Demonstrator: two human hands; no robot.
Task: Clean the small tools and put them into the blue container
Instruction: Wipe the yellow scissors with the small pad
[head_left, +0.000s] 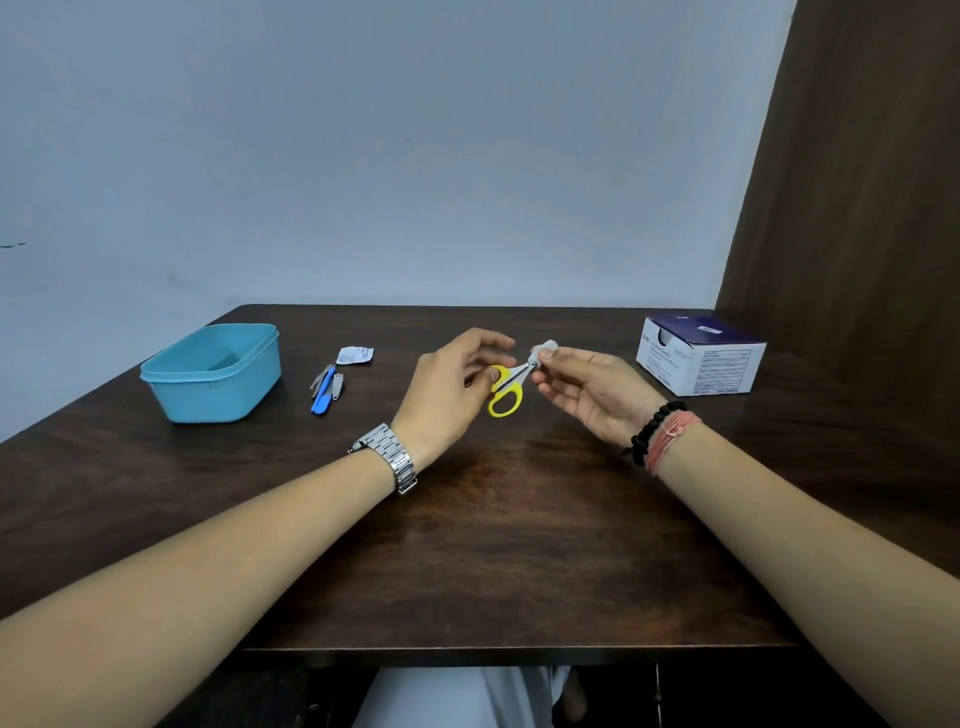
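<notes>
Left hand (452, 387) grips the yellow-handled scissors (506, 387) by the upper loop, mid-frame above the dark wooden surface (493, 545); right hand (587, 387) pinches a small white wipe (544, 347) round the blade tips. Step in hand, by judgement: wiping the blades. To do it well: hold the handle steady, draw the wipe from pivot to tip rather than toward the edge, keep fingertips behind the fold, turn the scissors to reach both faces. Blue container (213, 371) stands at centre left, open, well apart from the hands; nothing of its contents can be made out. Between it and the hands lie a blue-handled tool (323, 396) and a nail clipper (337, 387), touching or nearly so, with a torn sachet (354, 355) just beyond. White and blue box (698, 358) at centre right; label print too small to read. Blade tips hidden inside the wipe; whether the blades are parted cannot be told.
</notes>
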